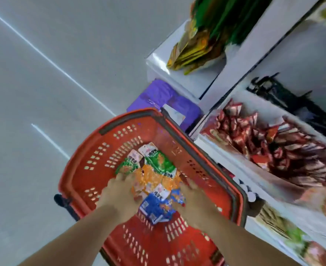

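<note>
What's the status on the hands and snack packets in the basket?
Hands: left hand and right hand on the snack packets, grip blurred. Packets heaped in red basket. Nearby shelf not blocking.

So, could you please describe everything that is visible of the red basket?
The red basket is a plastic shopping basket with rows of small slots in its walls and bottom and a dark band along its rim. It stands upright, apparently on the grey floor, beside the white shelves. Green, orange and blue snack packets lie in it. The left hand and the right hand reach in to the packets; blur hides their grip.
</note>
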Tool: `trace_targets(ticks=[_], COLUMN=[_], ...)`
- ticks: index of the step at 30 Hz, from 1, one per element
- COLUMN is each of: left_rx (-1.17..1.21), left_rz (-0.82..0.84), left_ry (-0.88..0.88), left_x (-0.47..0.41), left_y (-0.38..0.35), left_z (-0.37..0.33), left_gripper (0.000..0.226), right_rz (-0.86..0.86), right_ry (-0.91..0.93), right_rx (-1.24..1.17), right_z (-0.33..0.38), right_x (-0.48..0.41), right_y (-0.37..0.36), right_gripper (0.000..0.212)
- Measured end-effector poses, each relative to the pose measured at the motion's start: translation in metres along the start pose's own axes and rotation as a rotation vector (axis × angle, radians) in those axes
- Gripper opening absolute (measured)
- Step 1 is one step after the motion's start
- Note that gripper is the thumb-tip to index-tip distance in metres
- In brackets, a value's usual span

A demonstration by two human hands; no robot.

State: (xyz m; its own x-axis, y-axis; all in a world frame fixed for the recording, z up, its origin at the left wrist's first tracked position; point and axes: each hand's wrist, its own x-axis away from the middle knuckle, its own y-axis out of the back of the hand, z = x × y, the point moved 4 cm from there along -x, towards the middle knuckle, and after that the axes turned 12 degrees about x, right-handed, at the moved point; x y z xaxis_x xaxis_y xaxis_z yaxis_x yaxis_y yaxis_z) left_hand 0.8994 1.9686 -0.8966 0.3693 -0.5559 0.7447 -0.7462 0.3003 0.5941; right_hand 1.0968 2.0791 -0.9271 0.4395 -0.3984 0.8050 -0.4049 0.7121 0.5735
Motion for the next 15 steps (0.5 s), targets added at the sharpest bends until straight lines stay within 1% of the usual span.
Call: trace_targets(ticks=[3,5,8,15], left_rx=[-0.043,-0.1,-0.195,-0.141], left_rz=[0.073,0.109,0.147,0.144], left_ry=[0.018,0.023,0.04,0.172], left_x=[-0.055,-0.089,-0.137,-0.213], left_y=[-0.031,-0.046,-0.065,-0.092], left_z=[0.009,0.015,0.024,0.062], left_gripper=[0.073,0.078,0.088,0.1], right_rz=[-0.016,-0.018,-0.018,0.049], right_ry=[0.039,0.063,0.106,0.147], right_rx=[0.038,0.043,0.1,0.196], right_z=[-0.003,0.0,0.004,0.011], right_x=[-0.062,-0.1,-0.15,-0.226], right_y=[-0.023,-0.03,-0.038,-0.07], right_gripper=[0.067,0.069,0.075,0.094])
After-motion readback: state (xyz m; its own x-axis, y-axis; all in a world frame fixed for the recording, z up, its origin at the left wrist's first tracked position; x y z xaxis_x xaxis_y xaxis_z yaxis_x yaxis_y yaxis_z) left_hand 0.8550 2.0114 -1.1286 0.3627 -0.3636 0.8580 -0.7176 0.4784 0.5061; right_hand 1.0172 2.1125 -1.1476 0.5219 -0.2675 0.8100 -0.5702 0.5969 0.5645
